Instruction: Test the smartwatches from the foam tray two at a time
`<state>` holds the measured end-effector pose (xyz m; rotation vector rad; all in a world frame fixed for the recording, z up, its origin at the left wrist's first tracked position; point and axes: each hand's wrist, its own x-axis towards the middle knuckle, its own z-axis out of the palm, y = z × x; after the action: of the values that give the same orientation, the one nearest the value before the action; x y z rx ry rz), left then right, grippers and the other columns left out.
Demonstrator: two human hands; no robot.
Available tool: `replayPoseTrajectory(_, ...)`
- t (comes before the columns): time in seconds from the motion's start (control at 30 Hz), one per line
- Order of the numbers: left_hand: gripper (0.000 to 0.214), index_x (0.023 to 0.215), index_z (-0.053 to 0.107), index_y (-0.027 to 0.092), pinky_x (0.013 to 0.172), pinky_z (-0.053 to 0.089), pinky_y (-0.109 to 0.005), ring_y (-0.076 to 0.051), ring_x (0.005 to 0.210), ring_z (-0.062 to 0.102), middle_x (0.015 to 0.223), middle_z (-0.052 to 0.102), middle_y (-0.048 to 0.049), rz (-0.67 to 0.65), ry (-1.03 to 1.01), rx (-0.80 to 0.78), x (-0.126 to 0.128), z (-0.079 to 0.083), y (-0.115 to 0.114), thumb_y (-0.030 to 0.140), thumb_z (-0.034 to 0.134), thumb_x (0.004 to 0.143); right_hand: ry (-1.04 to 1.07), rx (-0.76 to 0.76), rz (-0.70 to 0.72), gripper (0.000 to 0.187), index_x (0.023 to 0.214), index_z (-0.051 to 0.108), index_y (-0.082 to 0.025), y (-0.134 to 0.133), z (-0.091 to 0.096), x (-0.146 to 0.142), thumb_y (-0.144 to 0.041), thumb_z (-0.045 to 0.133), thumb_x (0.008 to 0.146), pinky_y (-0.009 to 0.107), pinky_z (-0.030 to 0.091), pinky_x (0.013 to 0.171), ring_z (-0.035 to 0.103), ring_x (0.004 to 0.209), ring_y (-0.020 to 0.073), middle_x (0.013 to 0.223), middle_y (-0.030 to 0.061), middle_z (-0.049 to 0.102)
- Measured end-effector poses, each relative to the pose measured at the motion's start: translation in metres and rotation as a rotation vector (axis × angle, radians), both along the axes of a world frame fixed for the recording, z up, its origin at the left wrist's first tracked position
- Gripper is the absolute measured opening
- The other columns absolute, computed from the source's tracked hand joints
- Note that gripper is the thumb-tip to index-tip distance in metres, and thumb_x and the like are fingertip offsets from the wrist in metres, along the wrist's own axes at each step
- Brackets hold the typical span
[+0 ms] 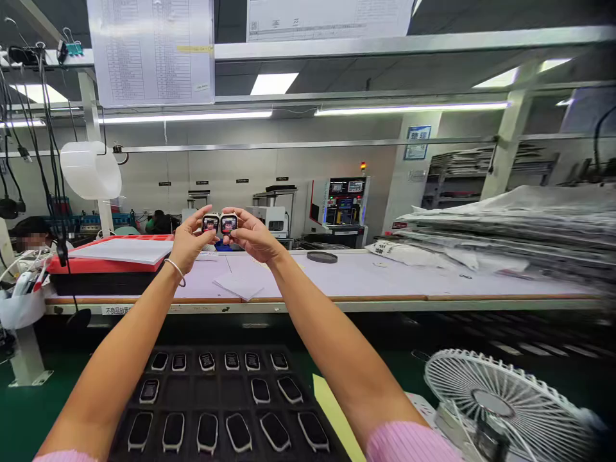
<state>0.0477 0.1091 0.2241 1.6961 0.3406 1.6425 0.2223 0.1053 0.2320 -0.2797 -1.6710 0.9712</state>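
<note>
Both my arms are stretched out ahead at eye height. My left hand (pixel 189 242) pinches a small white smartwatch body (pixel 210 223) with a lit screen. My right hand (pixel 253 237) pinches a second, matching watch body (pixel 229 223) right beside the first, so the two nearly touch. A thin bracelet circles my left wrist. Below, close to me, a black tray (pixel 219 401) holds several more watch bodies in rows of pockets, some pockets empty.
A white desk fan (pixel 505 404) stands at the lower right. Across the aisle a long bench (pixel 385 282) carries a red tray (pixel 110 256) with a white sheet, loose paper, a round black lid (pixel 322 257) and stacked wrapped trays (pixel 520 231). Another person sits far left.
</note>
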Motion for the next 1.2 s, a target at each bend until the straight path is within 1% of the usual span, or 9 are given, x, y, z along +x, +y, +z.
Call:
replayPoseTrajectory(0.13, 0.069, 0.129, 0.059, 0.018, 0.065, 0.054, -0.025, -0.01, 0.062, 0.065, 0.085, 0.065, 0.0021, -0.008, 0.0, -0.028, -0.003, -0.008, -0.006, 0.02, 0.076, 0.062, -0.002, -0.02, 0.018, 0.047, 0.113, 0.057, -0.023, -0.005, -0.009, -0.002, -0.013, 0.07, 0.069, 0.027, 0.051, 0.067, 0.064, 0.065, 0.0114, 0.083, -0.0039, 0.062)
replayPoseTrajectory(0.23, 0.07, 0.13, 0.058, 0.019, 0.068, 0.055, -0.026, -0.01, 0.065, 0.065, 0.091, 0.066, 0.0005, -0.022, 0.017, -0.076, -0.007, -0.023, -0.018, 0.019, 0.077, 0.062, 0.012, -0.065, 0.032, 0.05, 0.113, 0.057, -0.024, -0.016, -0.027, -0.005, -0.012, 0.07, 0.067, 0.027, 0.051, 0.067, 0.064, 0.066, 0.0114, 0.087, -0.0034, 0.063)
replayPoseTrajectory(0.33, 0.072, 0.131, 0.057, 0.018, 0.072, 0.057, -0.028, -0.011, 0.07, 0.067, 0.094, 0.066, -0.0011, -0.036, 0.052, -0.189, -0.013, -0.049, -0.039, 0.016, 0.078, 0.061, 0.036, -0.153, 0.039, 0.052, 0.114, 0.057, -0.024, -0.034, -0.058, -0.008, -0.01, 0.069, 0.066, 0.026, 0.05, 0.067, 0.065, 0.067, 0.0111, 0.086, -0.0036, 0.063)
replayPoseTrajectory(0.57, 0.063, 0.127, 0.058, 0.02, 0.069, 0.058, -0.026, -0.011, 0.068, 0.069, 0.103, 0.066, -0.0036, -0.114, 0.158, -0.53, -0.033, -0.128, -0.102, 0.015, 0.076, 0.066, 0.062, -0.465, 0.15, 0.051, 0.118, 0.055, -0.023, -0.091, -0.152, -0.013, -0.009, 0.067, 0.071, 0.025, 0.049, 0.068, 0.067, 0.069, 0.0102, 0.087, -0.0025, 0.065)
replayPoseTrajectory(0.63, 0.058, 0.124, 0.059, 0.021, 0.066, 0.058, -0.025, -0.011, 0.068, 0.069, 0.103, 0.066, -0.0034, -0.118, 0.191, -0.598, -0.038, -0.146, -0.113, 0.016, 0.076, 0.069, 0.064, -0.547, 0.178, 0.047, 0.119, 0.055, -0.022, -0.104, -0.173, -0.014, -0.012, 0.068, 0.074, 0.026, 0.049, 0.066, 0.067, 0.069, 0.011, 0.086, -0.0016, 0.066)
replayPoseTrajectory(0.73, 0.048, 0.117, 0.062, 0.02, 0.061, 0.057, -0.023, -0.01, 0.065, 0.068, 0.096, 0.066, -0.0021, -0.114, 0.228, -0.673, -0.042, -0.167, -0.122, 0.019, 0.075, 0.071, 0.056, -0.642, 0.215, 0.041, 0.119, 0.055, -0.02, -0.117, -0.196, -0.015, -0.019, 0.068, 0.08, 0.026, 0.048, 0.066, 0.069, 0.07, 0.0126, 0.083, -0.0008, 0.068)
replayPoseTrajectory(0.83, 0.043, 0.111, 0.063, 0.018, 0.057, 0.055, -0.021, -0.01, 0.061, 0.067, 0.091, 0.067, -0.0013, -0.085, 0.231, -0.726, -0.043, -0.181, -0.125, 0.02, 0.076, 0.07, 0.062, -0.69, 0.226, 0.039, 0.119, 0.055, -0.02, -0.121, -0.21, -0.017, -0.025, 0.069, 0.082, 0.027, 0.048, 0.067, 0.069, 0.07, 0.0131, 0.081, -0.0012, 0.068)
replayPoseTrajectory(0.93, 0.039, 0.108, 0.064, 0.018, 0.054, 0.054, -0.021, -0.009, 0.057, 0.066, 0.091, 0.066, -0.001, -0.046, 0.219, -0.74, -0.041, -0.191, -0.124, 0.022, 0.077, 0.07, 0.053, -0.715, 0.21, 0.038, 0.119, 0.055, -0.02, -0.12, -0.219, -0.019, -0.029, 0.069, 0.084, 0.028, 0.048, 0.067, 0.069, 0.069, 0.0134, 0.078, -0.0012, 0.068)
replayPoseTrajectory(1.2, 0.04, 0.11, 0.064, 0.019, 0.058, 0.057, -0.023, -0.01, 0.06, 0.068, 0.096, 0.067, -0.0015, -0.05, 0.222, -0.791, -0.041, -0.199, -0.126, 0.021, 0.074, 0.072, 0.076, -0.734, 0.222, 0.04, 0.118, 0.056, -0.02, -0.117, -0.232, -0.018, -0.023, 0.071, 0.081, 0.027, 0.048, 0.067, 0.069, 0.069, 0.0127, 0.079, -0.0016, 0.069)
